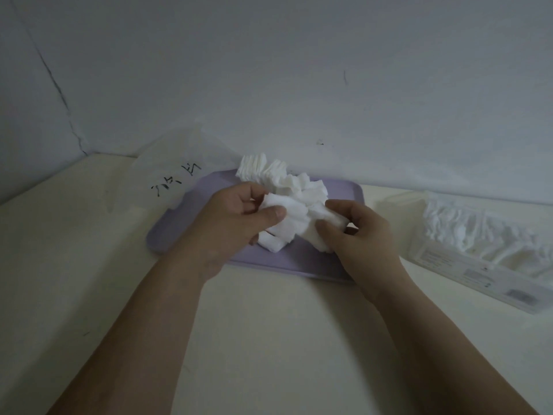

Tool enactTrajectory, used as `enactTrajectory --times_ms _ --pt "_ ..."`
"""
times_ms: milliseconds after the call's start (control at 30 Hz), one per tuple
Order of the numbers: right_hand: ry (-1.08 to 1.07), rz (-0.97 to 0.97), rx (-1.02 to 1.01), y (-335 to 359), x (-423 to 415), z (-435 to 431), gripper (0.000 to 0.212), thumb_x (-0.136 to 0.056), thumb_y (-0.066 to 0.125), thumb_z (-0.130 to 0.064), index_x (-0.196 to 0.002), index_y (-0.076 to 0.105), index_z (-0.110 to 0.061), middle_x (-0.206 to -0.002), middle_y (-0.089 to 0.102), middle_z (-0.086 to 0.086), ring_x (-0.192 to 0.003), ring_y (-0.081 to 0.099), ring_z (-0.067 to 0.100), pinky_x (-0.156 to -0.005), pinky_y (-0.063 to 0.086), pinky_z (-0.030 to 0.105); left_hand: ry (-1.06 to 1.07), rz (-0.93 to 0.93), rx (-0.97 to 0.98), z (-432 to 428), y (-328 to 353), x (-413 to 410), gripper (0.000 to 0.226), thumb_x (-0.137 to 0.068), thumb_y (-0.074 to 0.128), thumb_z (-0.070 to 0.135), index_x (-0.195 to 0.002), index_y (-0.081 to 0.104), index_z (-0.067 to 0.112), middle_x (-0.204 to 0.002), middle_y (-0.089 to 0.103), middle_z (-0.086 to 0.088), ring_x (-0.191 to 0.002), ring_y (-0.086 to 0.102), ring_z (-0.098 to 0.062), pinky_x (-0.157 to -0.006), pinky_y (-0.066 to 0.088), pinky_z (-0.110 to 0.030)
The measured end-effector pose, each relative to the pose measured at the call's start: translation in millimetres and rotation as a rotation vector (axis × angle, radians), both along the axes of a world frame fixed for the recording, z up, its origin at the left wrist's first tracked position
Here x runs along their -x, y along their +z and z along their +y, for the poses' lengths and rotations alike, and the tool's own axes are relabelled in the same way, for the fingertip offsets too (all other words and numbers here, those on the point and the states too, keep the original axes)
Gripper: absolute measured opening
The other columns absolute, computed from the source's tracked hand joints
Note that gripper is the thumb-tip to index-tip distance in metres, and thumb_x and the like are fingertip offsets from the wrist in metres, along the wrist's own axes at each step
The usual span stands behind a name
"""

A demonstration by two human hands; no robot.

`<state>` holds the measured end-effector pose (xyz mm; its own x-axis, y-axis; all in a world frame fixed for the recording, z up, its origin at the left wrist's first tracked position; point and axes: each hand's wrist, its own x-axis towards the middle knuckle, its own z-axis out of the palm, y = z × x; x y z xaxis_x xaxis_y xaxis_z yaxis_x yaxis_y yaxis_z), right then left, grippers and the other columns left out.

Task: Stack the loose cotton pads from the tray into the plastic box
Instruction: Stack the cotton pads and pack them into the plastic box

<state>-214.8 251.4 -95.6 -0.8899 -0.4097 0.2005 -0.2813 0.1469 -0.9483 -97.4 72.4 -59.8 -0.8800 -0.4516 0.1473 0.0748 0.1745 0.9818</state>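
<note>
A lilac tray point(344, 193) lies on the cream table and carries a heap of white square cotton pads point(287, 181). My left hand point(236, 217) grips a bunch of pads point(287, 218) above the tray, thumb on top. My right hand point(359, 232) pinches another clump of pads point(327, 218) right beside it. The clear plastic box point(466, 250) lies to the right of the tray, with white pads showing through its wall.
A translucent plastic bag point(179, 178) with black handwriting lies behind the tray's left end, against the pale wall. The table point(269, 324) meets the wall just behind the tray and box.
</note>
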Motion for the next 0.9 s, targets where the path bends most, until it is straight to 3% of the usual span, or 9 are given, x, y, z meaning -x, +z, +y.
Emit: enactTrajectory --times_ms 167,367,500,600,700,800,867,900 --pt "0.069 -0.126 0.134 5 -3 -1 0.041 -0.082 0.085 -0.008 -0.119 0.071 -0.018 -0.096 0.08 -0.001 -0.081 0.075 0.015 -0.074 0.063 0.033 -0.139 0.008 -0.088 14 -8 5 0.016 -0.091 0.078 0.009 -0.086 0.073 0.024 -0.079 0.069 -0.005 -0.062 0.051 -0.013 -0.058 0.043 -0.023" --pt "0.199 -0.247 0.278 8 -6 -1 0.034 -0.087 0.077 0.004 -0.116 0.071 -0.013 -0.098 0.082 0.002 -0.085 0.076 0.012 -0.071 0.057 0.022 -0.036 0.0 -0.048 19 -18 10 0.009 -0.089 0.081 0.015 -0.09 0.073 0.011 -0.077 0.068 -0.003 -0.068 0.052 -0.013 -0.06 0.042 -0.021" --pt "0.214 -0.234 0.285 9 -8 -2 0.029 -0.092 0.071 0.003 -0.115 0.072 -0.016 -0.099 0.082 0.003 -0.089 0.077 0.017 -0.079 0.058 0.03 0.003 -0.003 -0.044 19 -21 12 0.01 -0.09 0.08 0.02 -0.088 0.074 0.014 -0.08 0.068 -0.01 -0.073 0.052 -0.018 -0.063 0.04 -0.029" --pt "0.221 -0.271 0.315 9 -7 -2 0.026 -0.096 0.066 0.003 -0.115 0.072 -0.012 -0.103 0.081 0.007 -0.098 0.078 0.026 -0.087 0.06 0.04 0.028 -0.001 -0.042 22 -23 13 0.019 -0.088 0.082 0.026 -0.09 0.073 0.01 -0.086 0.066 -0.026 -0.076 0.051 -0.019 -0.07 0.04 -0.037" --pt "0.304 -0.353 0.351 12 -9 -1 0.026 -0.095 0.069 0.0 -0.119 0.071 -0.009 -0.11 0.08 0.01 -0.11 0.074 0.032 -0.096 0.059 0.043 0.063 -0.002 -0.031 23 -25 14 0.019 -0.086 0.084 0.029 -0.084 0.072 0.014 -0.077 0.066 -0.012 -0.073 0.051 -0.016 -0.07 0.042 -0.036" --pt "0.291 -0.265 0.27 11 -11 -1 0.044 -0.079 0.087 -0.008 -0.119 0.07 -0.012 -0.105 0.081 0.003 -0.098 0.076 0.018 -0.083 0.06 0.029 0.039 -0.033 0.08 23 -25 12 0.023 -0.085 0.085 0.026 -0.083 0.068 0.01 -0.071 0.057 -0.008 -0.068 0.045 -0.016 -0.065 0.039 -0.033" --pt "0.19 -0.191 0.223 7 -8 -3 0.038 -0.078 0.089 -0.005 -0.111 0.073 -0.014 -0.097 0.081 0.002 -0.086 0.075 0.014 -0.076 0.06 0.028 0.066 -0.065 0.147 18 -23 13 0.016 -0.086 0.081 0.021 -0.085 0.069 0.011 -0.076 0.066 -0.016 -0.068 0.053 -0.014 -0.066 0.045 -0.032" --pt "0.148 -0.169 0.211 5 -6 -3 0.033 -0.08 0.087 -0.003 -0.109 0.074 -0.015 -0.095 0.081 0.002 -0.082 0.074 0.014 -0.075 0.059 0.03 0.113 -0.079 0.164 13 -23 13 0.008 -0.088 0.079 0.019 -0.085 0.071 0.016 -0.081 0.071 -0.011 -0.069 0.059 -0.012 -0.068 0.05 -0.03"
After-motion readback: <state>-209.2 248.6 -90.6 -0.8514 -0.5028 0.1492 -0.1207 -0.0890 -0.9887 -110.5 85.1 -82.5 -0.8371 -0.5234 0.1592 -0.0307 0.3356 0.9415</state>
